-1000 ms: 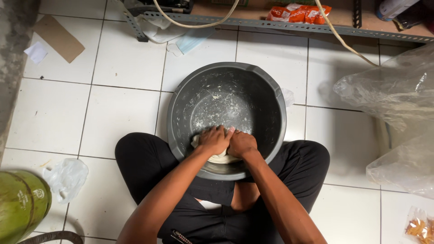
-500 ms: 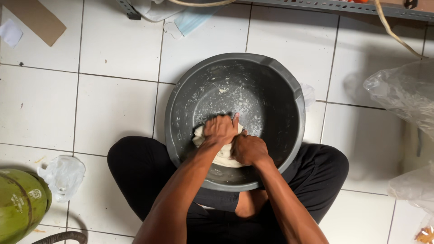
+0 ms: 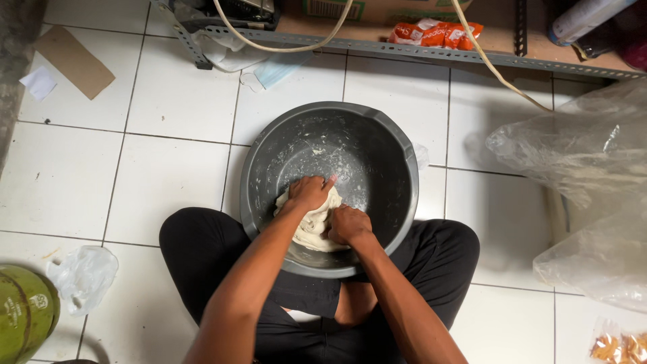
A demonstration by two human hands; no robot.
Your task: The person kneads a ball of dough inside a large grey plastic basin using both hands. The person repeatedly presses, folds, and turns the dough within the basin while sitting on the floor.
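A dark grey plastic basin [image 3: 391, 145] stands on the white tiled floor between my crossed legs, its inside smeared with flour. A pale lump of dough [image 3: 314, 228] lies at its near side. My left hand [image 3: 310, 191] presses down on the far part of the dough, fingers curled over it. Beside it and a little nearer to me, my right hand [image 3: 349, 224] is clenched as a fist on the dough.
A metal shelf rail [image 3: 431, 51] with cables and an orange packet [image 3: 438, 32] runs along the top. Large clear plastic bags [image 3: 586, 182] lie at the right. A green gas cylinder [image 3: 23, 317] and a crumpled white bag [image 3: 84, 278] sit at bottom left. Cardboard [image 3: 73, 62] lies top left.
My left hand has pushed forward over the dough while my right has drawn back a little towards me. The dough has been pressed flatter. The view has shifted.
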